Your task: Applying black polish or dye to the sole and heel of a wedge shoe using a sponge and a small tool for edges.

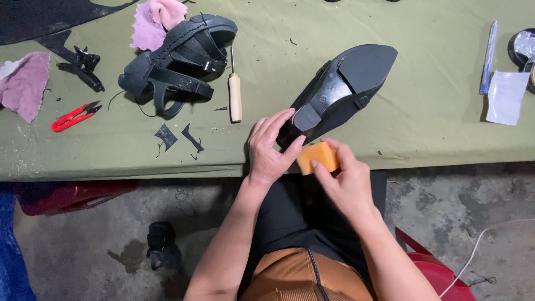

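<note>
Starting at the far left, a soft pink scrap of cloth [25, 83] lay on the green cloth-covered table [434, 111], with small red-handled snips [75, 116] just beside it. Next came a black strappy sandal [178, 58] with another pink rag [156, 19] at its top end, and then a thin metal awl with a pale wooden handle [235, 92]. Near the table's front edge, the left hand [270, 147] was curled around the heel end of a black pointed high-heeled shoe [343, 89], which lay sole-up and slanted on the table. The right hand [345, 178] was closed around a small orange block like a sponge [317, 157], pinching it with fingers and thumb right by the shoe's heel. Far to the right sat a silver-blue pen [489, 56] and a white slip of paper [506, 96].
</note>
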